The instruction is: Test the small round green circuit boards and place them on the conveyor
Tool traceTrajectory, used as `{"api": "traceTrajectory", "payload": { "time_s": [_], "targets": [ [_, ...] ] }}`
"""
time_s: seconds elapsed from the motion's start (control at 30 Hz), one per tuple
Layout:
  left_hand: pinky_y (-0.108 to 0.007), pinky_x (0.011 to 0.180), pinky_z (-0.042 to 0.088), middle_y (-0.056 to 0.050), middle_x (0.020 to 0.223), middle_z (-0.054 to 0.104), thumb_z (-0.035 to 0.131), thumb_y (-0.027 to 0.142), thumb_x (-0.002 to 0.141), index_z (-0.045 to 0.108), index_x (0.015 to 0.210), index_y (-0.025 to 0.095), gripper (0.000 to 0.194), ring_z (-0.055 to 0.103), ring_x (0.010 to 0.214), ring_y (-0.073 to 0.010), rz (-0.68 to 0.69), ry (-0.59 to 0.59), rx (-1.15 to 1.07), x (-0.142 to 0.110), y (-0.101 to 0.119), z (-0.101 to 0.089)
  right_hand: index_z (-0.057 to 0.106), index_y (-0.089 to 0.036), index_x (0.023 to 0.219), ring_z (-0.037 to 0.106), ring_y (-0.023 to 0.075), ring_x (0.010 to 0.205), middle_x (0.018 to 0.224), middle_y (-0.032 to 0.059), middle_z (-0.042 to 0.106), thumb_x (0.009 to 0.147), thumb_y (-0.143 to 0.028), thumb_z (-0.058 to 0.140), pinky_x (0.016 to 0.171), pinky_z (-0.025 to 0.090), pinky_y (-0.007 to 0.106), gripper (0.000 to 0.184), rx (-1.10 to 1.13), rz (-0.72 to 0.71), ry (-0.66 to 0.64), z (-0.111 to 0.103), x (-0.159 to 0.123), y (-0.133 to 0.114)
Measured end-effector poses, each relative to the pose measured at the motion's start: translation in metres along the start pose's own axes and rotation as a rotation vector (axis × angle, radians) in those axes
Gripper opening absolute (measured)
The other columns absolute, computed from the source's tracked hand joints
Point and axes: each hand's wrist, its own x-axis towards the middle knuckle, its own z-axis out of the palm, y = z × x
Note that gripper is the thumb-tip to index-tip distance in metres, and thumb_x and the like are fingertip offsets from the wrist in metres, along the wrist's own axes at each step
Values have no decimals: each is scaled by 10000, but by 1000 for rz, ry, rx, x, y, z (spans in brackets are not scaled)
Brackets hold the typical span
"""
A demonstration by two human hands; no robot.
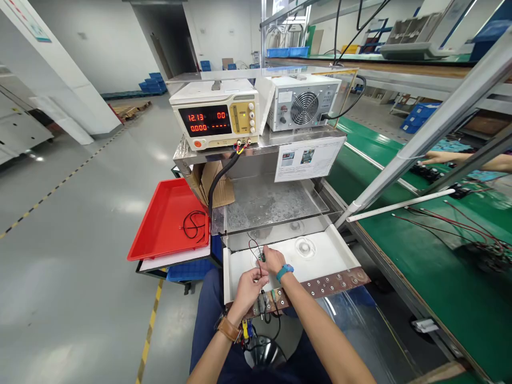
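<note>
My left hand (251, 286) is closed in a pinch on a thin dark wire (261, 277) over the front of the white tray (332, 255). Just beyond it, my right hand (274, 260) has its fingers closed on a small dark part (262, 257), which they mostly cover. A thin red-and-black lead (252, 244) loops up from this part. Below the hands, the brown, riveted front strip (320, 286) of the tray carries a metal clamp-like fitting (262, 305), and black cables hang down there.
A power supply (218, 114) with lit red digits stands on the metal shelf, beside a grey fan-cooled unit (304, 104). To the left is a red tray (160, 224) with a black cable (194, 224). At right, another person's hand (440, 157) is over the green bench (440, 256).
</note>
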Motion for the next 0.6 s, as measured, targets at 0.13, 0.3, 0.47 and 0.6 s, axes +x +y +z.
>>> {"api": "traceTrajectory", "payload": {
  "time_s": [0.13,0.3,0.47,0.6],
  "targets": [
    [-293,673,420,-27,629,675,783,332,618,709,657,162,190,572,648,-171,-9,-41,67,7,-9,8,540,-169,1150,683,259,964,1036,119,728,872,-407,573,739,423,301,367,-17,-25,-14,-3,-1,0],
    [-305,679,464,-44,650,701,802,385,603,701,756,150,298,633,650,-187,-57,-84,21,8,-16,10,534,-169,1158,681,264,965,1044,122,727,868,-414,569,742,425,303,381,-22,-19,-8,-4,-2,0],
    [-308,690,492,-52,663,720,827,413,578,675,778,151,363,665,669,-192,-89,-87,-34,8,-19,10,537,-168,1157,682,259,953,1031,115,731,861,-416,561,737,418,303,387,-5,-33,11,0,-1,3],
    [-298,681,493,-52,653,722,850,435,561,671,763,153,390,672,660,-185,-101,-92,-64,9,-22,12,535,-168,1170,679,260,963,1038,117,730,861,-415,558,746,417,303,396,-2,-26,9,1,0,3]
  ]
}}
